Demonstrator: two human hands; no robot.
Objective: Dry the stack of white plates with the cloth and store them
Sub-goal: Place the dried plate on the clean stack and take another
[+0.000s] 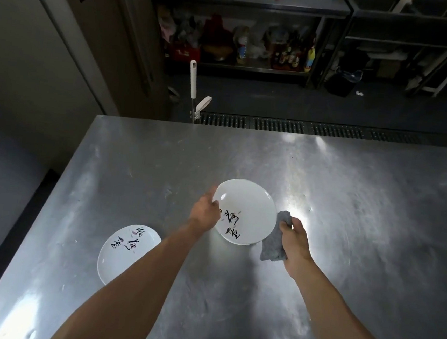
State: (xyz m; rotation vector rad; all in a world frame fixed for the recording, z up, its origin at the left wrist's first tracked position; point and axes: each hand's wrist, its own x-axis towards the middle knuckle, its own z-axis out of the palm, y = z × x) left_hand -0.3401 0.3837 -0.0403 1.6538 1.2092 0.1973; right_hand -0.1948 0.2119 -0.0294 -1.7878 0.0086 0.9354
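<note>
Two white plates at the steel worktop (351, 180), one in hand with the cloth at its rim.
Nearest, left: flat plate (126, 252) lying on the worktop, lower edge hidden by the forearm; black brush characters, not legible. Left hand (205, 208), fingers curled on the rim of the held plate (246, 206), which is tilted and carries the same script. Right hand (293, 239), fingers clamped on the grey cloth (273, 248), which touches that plate's right rim. Beyond: white handle (193, 77), floor grate (301, 127), dim shelf of bottles (254, 50), labels too blurred to read.

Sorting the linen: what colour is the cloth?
Grey cloth, gripped by the right hand; shows best in the head view.
</note>
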